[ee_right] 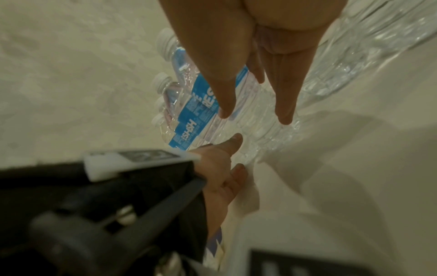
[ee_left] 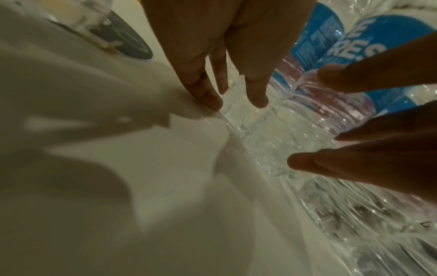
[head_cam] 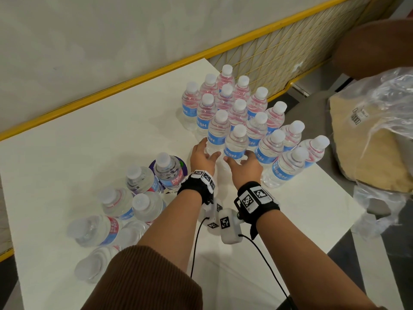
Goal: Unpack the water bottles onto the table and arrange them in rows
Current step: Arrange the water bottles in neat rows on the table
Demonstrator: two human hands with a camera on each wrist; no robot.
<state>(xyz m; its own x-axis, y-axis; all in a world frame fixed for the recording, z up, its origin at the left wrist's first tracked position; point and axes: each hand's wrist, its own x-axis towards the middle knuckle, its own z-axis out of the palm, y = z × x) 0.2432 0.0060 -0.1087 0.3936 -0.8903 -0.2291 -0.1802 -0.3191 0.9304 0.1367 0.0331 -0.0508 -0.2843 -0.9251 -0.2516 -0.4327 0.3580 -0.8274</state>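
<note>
Several water bottles with white caps and blue labels stand in rows [head_cam: 243, 113] at the far right of the white table [head_cam: 89, 142]. My left hand [head_cam: 207, 151] touches the base of a front bottle [head_cam: 218, 133] with straight fingers. Beside it, my right hand [head_cam: 237, 158] touches the neighbouring front bottle [head_cam: 237, 144] low down. In the left wrist view my left hand [ee_left: 236, 99] has its fingertips against a clear bottle base [ee_left: 260, 130]. In the right wrist view my right hand [ee_right: 255, 114] reaches with straight fingers onto a labelled bottle [ee_right: 196, 119]. Neither hand grips anything.
A loose cluster of several bottles [head_cam: 125, 206] stands at the near left, one of them on a dark purple disc [head_cam: 182, 166]. Crumpled plastic wrap [head_cam: 384, 104] and a brown tray [head_cam: 368, 157] lie off the table's right edge. A yellow-framed mesh fence [head_cam: 268, 52] runs behind.
</note>
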